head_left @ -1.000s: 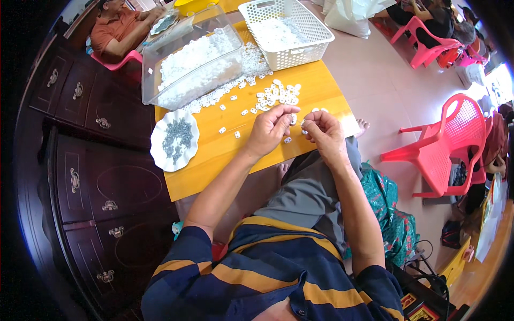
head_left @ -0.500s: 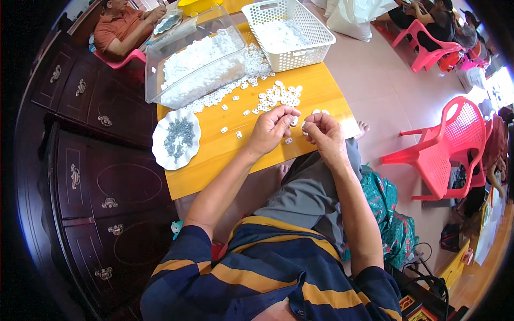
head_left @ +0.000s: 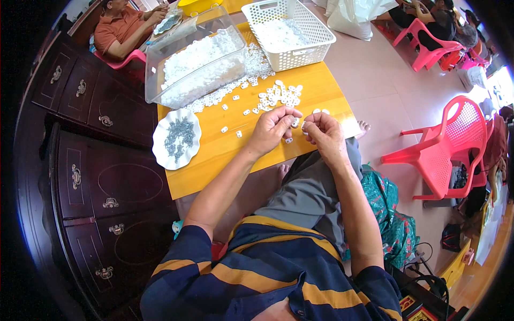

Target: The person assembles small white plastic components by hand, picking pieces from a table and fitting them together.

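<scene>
My left hand is closed in a pinch above the near part of the yellow table, with a small white plastic piece at its fingertips. Close by on the right, my right hand is pinched too, and a bit of white shows at its fingertips; its kind cannot be made out. A narrow gap separates the two hands. Beyond them lies a loose pile of white two-holed pieces. To the left, a scalloped white plate holds many small grey metal parts.
A clear plastic bin and a white perforated basket, both holding white pieces, stand at the table's far side. Dark wooden cabinets line the left. Another person sits beyond. A red plastic chair stands right.
The fingertips of both hands have shifted slightly, and the white piece in my left hand sits a little further right. Everything else on the table looks the same.
</scene>
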Demonstrator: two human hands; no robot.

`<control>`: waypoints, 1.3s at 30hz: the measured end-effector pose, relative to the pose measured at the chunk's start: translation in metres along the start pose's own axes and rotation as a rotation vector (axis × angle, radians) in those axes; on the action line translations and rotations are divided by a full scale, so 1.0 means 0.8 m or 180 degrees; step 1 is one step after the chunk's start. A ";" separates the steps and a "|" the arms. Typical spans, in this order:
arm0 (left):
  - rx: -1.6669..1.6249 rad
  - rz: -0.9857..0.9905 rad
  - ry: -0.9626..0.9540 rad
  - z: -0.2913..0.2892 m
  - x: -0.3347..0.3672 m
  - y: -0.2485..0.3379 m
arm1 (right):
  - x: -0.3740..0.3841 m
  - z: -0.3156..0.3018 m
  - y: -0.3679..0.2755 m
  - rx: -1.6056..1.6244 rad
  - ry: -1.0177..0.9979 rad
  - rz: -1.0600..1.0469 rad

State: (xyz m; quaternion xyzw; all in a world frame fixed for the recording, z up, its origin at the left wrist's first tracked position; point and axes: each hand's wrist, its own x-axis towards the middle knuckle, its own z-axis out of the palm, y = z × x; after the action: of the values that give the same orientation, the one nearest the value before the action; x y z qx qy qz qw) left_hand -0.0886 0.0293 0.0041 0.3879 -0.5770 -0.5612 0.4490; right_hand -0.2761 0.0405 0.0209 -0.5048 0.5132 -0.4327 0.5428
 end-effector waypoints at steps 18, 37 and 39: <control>-0.0376 -0.0040 0.0194 0.005 -0.005 -0.009 | 0.000 0.005 0.001 -0.0051 -0.0020 0.0081; 0.1622 0.0522 0.0748 -0.010 -0.002 -0.017 | 0.000 0.000 -0.001 -0.0062 -0.0011 0.0105; 0.2593 0.0667 0.0648 -0.015 -0.002 -0.018 | -0.002 0.002 -0.003 -0.0017 0.0035 0.0103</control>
State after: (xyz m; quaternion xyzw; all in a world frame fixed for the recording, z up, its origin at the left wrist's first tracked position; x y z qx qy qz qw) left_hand -0.0772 0.0259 -0.0104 0.5262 -0.7404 -0.1979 0.3684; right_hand -0.2743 0.0417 0.0235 -0.4955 0.5254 -0.4252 0.5456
